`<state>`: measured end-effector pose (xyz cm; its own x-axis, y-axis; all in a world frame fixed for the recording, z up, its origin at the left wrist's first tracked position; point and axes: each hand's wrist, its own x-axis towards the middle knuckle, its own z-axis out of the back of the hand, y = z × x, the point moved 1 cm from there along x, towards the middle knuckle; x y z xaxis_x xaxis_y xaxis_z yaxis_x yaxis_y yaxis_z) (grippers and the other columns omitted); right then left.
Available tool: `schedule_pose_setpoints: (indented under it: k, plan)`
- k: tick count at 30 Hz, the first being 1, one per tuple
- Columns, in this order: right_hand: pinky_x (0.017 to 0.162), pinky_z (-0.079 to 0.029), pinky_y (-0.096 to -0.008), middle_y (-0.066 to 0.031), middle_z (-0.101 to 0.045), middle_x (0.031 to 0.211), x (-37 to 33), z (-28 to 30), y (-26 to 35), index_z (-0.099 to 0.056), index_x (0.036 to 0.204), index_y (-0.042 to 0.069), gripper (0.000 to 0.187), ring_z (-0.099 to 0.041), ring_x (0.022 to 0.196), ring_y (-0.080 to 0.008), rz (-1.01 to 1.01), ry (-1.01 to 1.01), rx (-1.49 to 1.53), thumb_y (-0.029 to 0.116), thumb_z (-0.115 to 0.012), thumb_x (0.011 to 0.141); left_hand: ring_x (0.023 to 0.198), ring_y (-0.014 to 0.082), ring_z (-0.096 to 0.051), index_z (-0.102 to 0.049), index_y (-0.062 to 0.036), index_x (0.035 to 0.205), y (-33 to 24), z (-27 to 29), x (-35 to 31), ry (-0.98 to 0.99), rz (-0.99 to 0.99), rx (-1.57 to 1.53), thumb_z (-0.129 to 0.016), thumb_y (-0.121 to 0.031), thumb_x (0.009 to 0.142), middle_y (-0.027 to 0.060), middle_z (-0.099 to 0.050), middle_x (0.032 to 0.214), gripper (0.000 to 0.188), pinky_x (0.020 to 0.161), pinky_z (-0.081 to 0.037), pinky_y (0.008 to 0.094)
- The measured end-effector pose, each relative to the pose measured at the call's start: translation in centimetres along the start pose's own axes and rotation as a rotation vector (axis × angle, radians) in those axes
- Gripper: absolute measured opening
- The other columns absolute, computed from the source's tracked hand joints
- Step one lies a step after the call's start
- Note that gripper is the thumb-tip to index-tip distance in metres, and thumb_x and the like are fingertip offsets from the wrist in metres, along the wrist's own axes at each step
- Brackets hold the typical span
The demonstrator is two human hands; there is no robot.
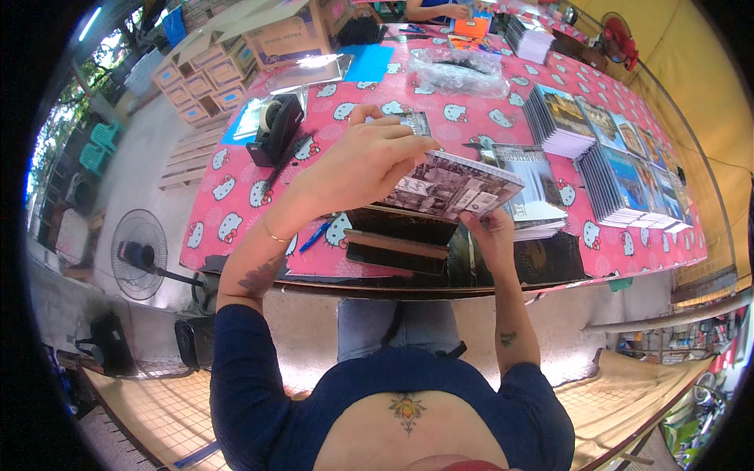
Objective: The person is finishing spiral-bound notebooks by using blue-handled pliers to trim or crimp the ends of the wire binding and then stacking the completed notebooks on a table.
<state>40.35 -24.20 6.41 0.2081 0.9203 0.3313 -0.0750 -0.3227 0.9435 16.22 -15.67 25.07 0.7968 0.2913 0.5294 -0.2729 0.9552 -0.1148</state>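
Observation:
A notebook (463, 187) with a grey photo-collage cover is held tilted above the near edge of the table. My right hand (492, 233) grips its lower right corner, thumb on the cover. At its upper left edge is my left hand (377, 157), fingers bent and pressed together; whatever lies between the fingertips is hidden. Part of another grey printed cover (414, 122) shows beyond the left hand. Below the notebook sits a dark open box or stand (397, 250) with a brown strip. A stack of grey-covered notebooks (528, 184) lies just right of the held one.
On the pink patterned tablecloth (228, 188) stand a black tape dispenser (275, 129), a blue pen (316, 234), stacked notebooks (561, 118) and clear plastic wrap (459, 72). Cartons (287, 35) are at the far left. A floor fan (140, 255) stands left; another person's hand (455, 11) works across the table.

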Motion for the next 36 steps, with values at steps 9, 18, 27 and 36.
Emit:
schedule_pose_setpoints:
  k: [9,18,27,36]
  plan:
    - [0.08,-0.047,-0.0271,-0.0018,-0.071,0.097,0.3,-1.0,0.7,-0.069,0.106,0.002,0.023,-0.06,0.086,-0.0094,0.012,-0.014,-0.08,0.016,-0.075,0.089,0.092,0.0235,-0.061,-0.064,-0.0106,0.117,-0.3,0.5,-1.5,-0.012,0.016,0.091,-0.062,-0.01,0.091,0.0055,-0.063,0.088,0.026,0.097,-0.035,0.0426]
    - [0.088,-0.047,-0.029,-0.0041,-0.07,0.105,-0.5,0.1,1.0,-0.065,0.111,-0.002,0.023,-0.062,0.095,-0.0112,0.05,-0.066,-0.012,0.009,-0.071,0.092,0.091,0.0242,-0.06,-0.064,-0.0109,0.117,-1.7,0.2,0.2,0.025,-0.048,0.107,-0.063,-0.011,0.091,0.0065,-0.062,0.089,0.025,0.098,-0.035,0.0446]
    - [0.091,-0.046,-0.0295,-0.0033,-0.067,0.111,-0.3,-1.5,0.7,-0.066,0.116,0.002,0.026,-0.06,0.102,-0.0129,-0.002,0.009,-0.074,0.011,-0.071,0.092,0.096,0.0249,-0.061,-0.063,-0.0108,0.117,-0.6,0.6,-1.6,0.017,0.0,0.181,-0.064,-0.01,0.088,0.0063,-0.063,0.093,0.029,0.102,-0.033,0.0483]
    - [0.096,-0.046,-0.033,-0.0088,-0.06,0.126,0.4,-2.8,1.6,-0.05,0.138,0.004,0.056,-0.059,0.11,-0.0176,-0.053,0.118,0.132,0.019,-0.074,0.09,0.117,0.0265,-0.057,-0.058,-0.0125,0.129,0.5,-2.7,-5.0,0.052,0.135,0.315,-0.062,-0.014,0.09,0.0066,-0.065,0.115,0.039,0.11,-0.027,0.0581]
